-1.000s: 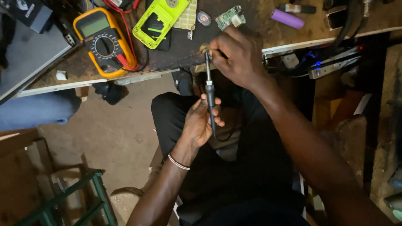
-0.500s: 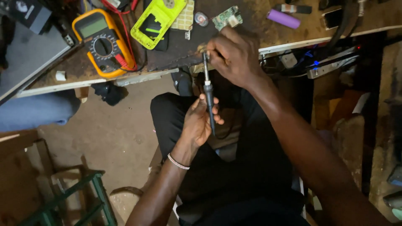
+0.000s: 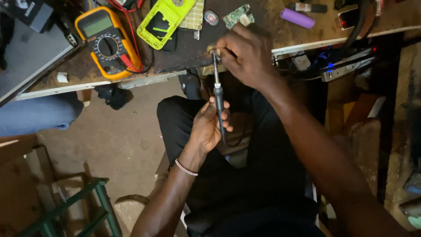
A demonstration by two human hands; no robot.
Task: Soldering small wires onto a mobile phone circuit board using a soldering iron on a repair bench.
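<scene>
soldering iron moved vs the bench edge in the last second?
No. The soldering iron keeps its tip by the bench edge, just right of the yellow multimeter, left hand on the handle, right hand at the tip.

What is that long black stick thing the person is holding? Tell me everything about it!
The soldering iron is a slim tool with a black handle, a silvery metal collar and a thin metal shaft. It stands nearly upright, tip toward the workbench edge. The left hand grips its handle; the right hand pinches the tip end. A dark cord seems to trail from the bottom.
</scene>
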